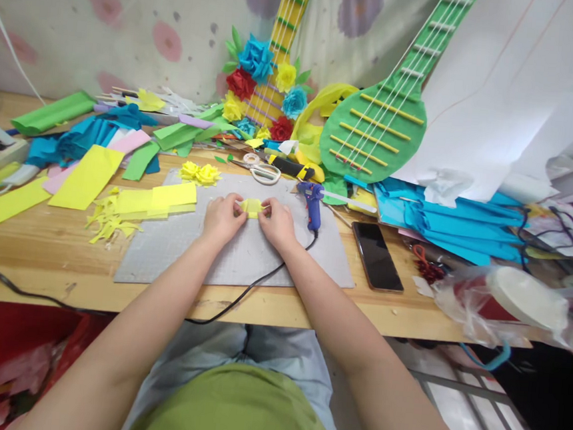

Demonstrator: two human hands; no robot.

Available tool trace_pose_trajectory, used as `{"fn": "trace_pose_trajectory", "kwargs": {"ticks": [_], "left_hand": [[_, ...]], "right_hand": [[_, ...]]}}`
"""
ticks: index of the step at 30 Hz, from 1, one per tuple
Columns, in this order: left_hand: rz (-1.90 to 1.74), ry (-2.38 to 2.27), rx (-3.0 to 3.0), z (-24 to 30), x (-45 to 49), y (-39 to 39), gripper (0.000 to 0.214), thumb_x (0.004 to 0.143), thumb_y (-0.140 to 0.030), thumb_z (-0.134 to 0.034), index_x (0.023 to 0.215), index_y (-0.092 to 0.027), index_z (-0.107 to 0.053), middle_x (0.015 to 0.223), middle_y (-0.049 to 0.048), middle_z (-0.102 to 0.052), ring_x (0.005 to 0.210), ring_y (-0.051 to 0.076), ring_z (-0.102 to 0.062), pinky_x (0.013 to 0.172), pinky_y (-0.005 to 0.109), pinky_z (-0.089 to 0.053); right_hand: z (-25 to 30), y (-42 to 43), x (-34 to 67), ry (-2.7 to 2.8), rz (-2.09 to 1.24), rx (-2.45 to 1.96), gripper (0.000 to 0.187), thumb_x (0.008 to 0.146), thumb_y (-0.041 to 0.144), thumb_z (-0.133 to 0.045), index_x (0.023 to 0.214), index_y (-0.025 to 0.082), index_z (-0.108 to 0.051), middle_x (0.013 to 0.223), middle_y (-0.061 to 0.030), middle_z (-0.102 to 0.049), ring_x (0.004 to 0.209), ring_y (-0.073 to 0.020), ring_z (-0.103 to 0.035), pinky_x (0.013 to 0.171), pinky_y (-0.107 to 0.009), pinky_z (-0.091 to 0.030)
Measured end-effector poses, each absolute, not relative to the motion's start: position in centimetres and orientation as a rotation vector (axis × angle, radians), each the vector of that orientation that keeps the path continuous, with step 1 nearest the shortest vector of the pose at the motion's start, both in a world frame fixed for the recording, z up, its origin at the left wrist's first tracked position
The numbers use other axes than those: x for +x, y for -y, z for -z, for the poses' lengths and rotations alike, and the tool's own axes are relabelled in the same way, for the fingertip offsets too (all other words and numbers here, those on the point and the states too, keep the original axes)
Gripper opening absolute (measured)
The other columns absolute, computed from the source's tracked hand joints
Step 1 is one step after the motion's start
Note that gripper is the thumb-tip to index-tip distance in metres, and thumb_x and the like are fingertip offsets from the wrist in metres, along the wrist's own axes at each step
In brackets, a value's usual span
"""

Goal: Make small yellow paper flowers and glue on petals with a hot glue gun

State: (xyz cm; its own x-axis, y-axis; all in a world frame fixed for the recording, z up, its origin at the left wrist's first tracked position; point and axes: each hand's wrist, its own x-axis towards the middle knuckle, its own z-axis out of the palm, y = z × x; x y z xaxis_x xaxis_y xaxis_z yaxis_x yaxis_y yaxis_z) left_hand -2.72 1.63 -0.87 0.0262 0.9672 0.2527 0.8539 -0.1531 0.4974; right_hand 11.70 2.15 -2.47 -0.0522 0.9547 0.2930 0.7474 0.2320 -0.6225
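Note:
Between my two hands is a small piece of yellow crepe paper (252,207), held over the grey cutting mat (162,258). My left hand (223,219) pinches its left end, and my right hand (276,222) pinches the right end. Just beyond my left hand lie yellow paper flowers (200,173). To the left are stacked yellow paper strips (172,198) and a heap of yellow scraps (112,216). A blue glue gun (311,204) rests right of my right hand, its black cord passing under my right forearm. White-handled scissors (264,173) lie beyond my hands.
A green paper lute-like instrument (374,135) and a yellow one with paper flowers (273,73) lean at the back. A phone (377,256) lies right of the mat. Blue crepe paper (456,223) and a plastic-wrapped tub (524,299) sit at right; coloured paper (86,177) is piled left.

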Motion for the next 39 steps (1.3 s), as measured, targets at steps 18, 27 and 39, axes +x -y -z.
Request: {"fn": "trace_pose_trajectory", "kwargs": {"ticks": [18, 27, 39], "left_hand": [[-0.690, -2.010, 2.196, 0.51, -2.46, -1.46, 0.007, 0.073, -0.028, -0.056, 0.074, -0.022, -0.054, 0.075, 0.0047, -0.061, 0.084, 0.024, -0.053, 0.080, 0.037, -0.035], [-0.649, -1.968, 2.288, 0.64, -2.30, -1.33, 0.010, 0.077, -0.025, -0.050, 0.080, -0.024, -0.060, 0.081, 0.0062, -0.061, 0.089, 0.026, -0.048, 0.079, 0.040, -0.033], [-0.758, -1.958, 2.316, 0.88, -1.90, -1.12, 0.018, 0.073, -0.037, -0.055, 0.079, -0.024, -0.067, 0.100, 0.0092, -0.049, 0.102, 0.029, -0.039, 0.085, 0.044, -0.030]], "right_hand": [[2.14, -1.91, 11.27, 1.989, -0.230, -1.610, 0.015, 0.077, 0.015, -0.043, 0.086, 0.017, -0.055, 0.079, -0.0058, -0.062, 0.077, -0.0187, -0.050, 0.076, -0.031, -0.035], [1.85, -1.61, 11.14, 2.061, -0.149, -1.676, 0.015, 0.082, 0.019, -0.043, 0.089, 0.018, -0.056, 0.086, -0.0084, -0.062, 0.083, -0.0212, -0.050, 0.076, -0.032, -0.035], [1.85, -1.32, 10.92, 2.143, -0.012, -1.663, 0.015, 0.082, 0.025, -0.047, 0.090, 0.016, -0.057, 0.091, -0.0114, -0.058, 0.089, -0.0242, -0.047, 0.075, -0.034, -0.037]]}}
